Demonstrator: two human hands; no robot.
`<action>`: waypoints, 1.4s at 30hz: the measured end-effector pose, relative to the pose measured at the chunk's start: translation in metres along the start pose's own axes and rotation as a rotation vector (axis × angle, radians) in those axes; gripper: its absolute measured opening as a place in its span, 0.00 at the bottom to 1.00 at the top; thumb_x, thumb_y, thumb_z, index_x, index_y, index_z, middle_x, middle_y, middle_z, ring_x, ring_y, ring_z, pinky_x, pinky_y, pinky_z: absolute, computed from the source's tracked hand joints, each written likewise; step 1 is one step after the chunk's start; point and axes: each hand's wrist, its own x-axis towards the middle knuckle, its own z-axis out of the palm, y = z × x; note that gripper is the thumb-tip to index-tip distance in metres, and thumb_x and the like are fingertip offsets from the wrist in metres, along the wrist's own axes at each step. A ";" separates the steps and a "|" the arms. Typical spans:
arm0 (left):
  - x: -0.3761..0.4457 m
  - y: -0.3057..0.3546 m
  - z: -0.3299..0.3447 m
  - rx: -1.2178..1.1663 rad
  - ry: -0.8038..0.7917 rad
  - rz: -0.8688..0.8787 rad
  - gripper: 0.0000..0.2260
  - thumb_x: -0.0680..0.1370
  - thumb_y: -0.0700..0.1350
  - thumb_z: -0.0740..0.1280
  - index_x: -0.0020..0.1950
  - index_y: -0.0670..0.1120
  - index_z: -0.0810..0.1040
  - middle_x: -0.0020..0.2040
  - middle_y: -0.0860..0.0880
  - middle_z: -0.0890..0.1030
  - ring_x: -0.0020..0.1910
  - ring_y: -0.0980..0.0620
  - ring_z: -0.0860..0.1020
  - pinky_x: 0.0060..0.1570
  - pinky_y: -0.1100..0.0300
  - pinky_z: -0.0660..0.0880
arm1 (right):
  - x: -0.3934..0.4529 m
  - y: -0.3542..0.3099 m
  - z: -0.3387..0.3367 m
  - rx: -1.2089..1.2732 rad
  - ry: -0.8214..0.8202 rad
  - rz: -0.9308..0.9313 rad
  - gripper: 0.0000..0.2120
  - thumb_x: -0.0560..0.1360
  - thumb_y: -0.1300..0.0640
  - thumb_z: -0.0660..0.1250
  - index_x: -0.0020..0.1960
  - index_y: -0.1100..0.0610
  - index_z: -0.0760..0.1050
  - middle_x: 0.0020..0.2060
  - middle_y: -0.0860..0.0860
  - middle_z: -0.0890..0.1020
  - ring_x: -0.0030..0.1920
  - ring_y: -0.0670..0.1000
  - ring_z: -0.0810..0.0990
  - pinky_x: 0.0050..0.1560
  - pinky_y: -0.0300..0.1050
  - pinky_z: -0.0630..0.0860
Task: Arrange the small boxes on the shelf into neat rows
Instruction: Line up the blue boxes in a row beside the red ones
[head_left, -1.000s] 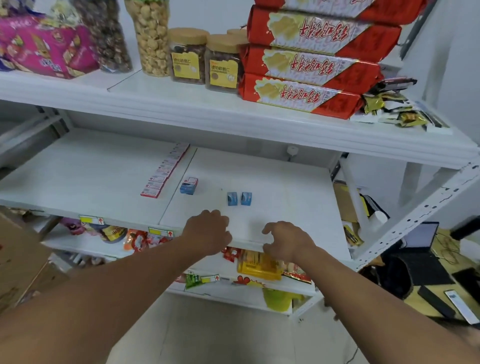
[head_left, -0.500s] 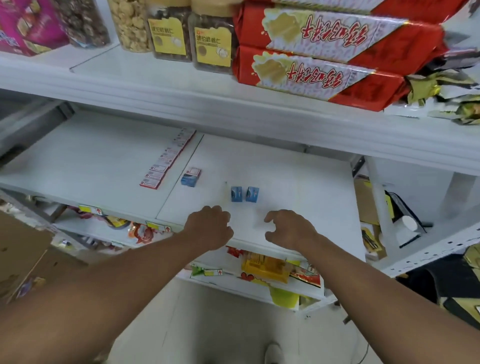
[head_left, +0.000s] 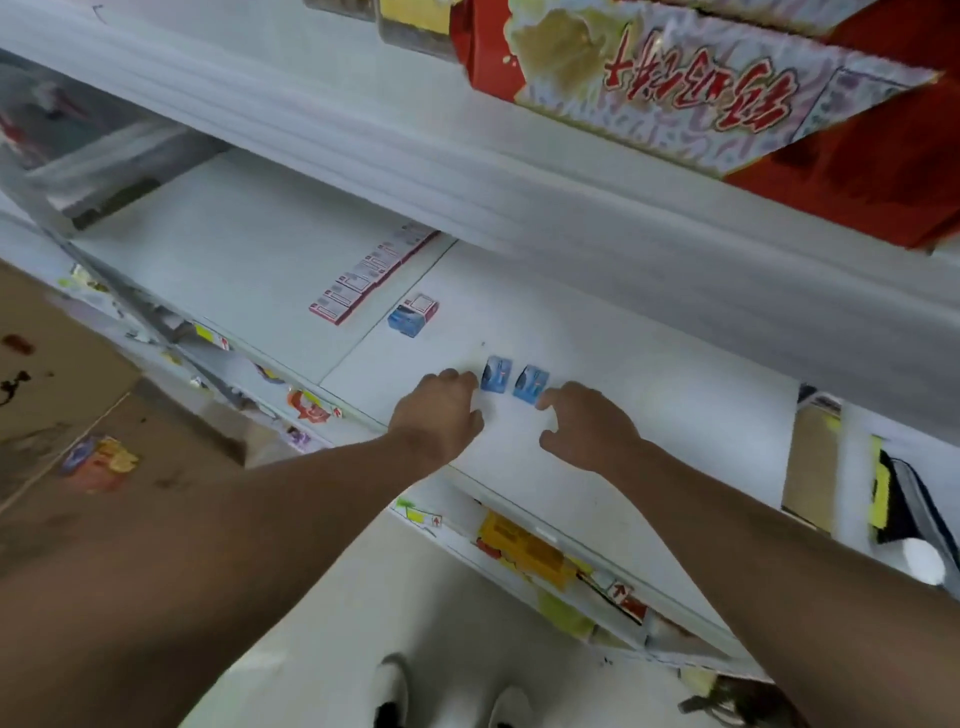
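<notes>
Near the front edge of the white shelf (head_left: 649, 395), two small blue boxes (head_left: 497, 374) stand side by side, slightly apart. They look light, stiff and easily tipped; pinch each by its side faces. The left hand (head_left: 441, 415), at their eight o'clock, is loosely curled and empty. The right hand (head_left: 587, 431), at four o'clock, has its fingers spread, one fingertip at the nearer box.

The person's forearms are bare with no sleeves showing, the left hand (head_left: 441, 415) and right hand (head_left: 587, 431) wear no gloves or rings, and white shoes (head_left: 395, 691) cover the feet.
</notes>
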 end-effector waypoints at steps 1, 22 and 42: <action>0.009 0.000 0.005 -0.021 0.012 -0.008 0.21 0.83 0.54 0.67 0.73 0.48 0.73 0.66 0.45 0.79 0.62 0.43 0.78 0.57 0.46 0.81 | 0.009 0.002 0.001 -0.010 0.008 -0.011 0.24 0.76 0.51 0.72 0.71 0.50 0.74 0.66 0.51 0.76 0.62 0.54 0.78 0.60 0.52 0.79; 0.092 -0.008 0.068 -0.261 0.054 -0.109 0.19 0.83 0.50 0.69 0.71 0.43 0.74 0.66 0.42 0.78 0.63 0.44 0.78 0.66 0.53 0.76 | 0.085 0.011 0.028 -0.162 0.015 -0.309 0.20 0.74 0.56 0.78 0.64 0.52 0.78 0.61 0.50 0.74 0.55 0.54 0.77 0.54 0.53 0.80; -0.064 -0.062 -0.044 -0.199 0.125 -0.208 0.16 0.76 0.45 0.72 0.64 0.46 0.81 0.57 0.45 0.81 0.55 0.43 0.79 0.53 0.53 0.77 | 0.015 -0.081 -0.010 0.004 0.013 -0.346 0.20 0.74 0.53 0.74 0.65 0.54 0.78 0.56 0.53 0.83 0.54 0.56 0.82 0.57 0.51 0.79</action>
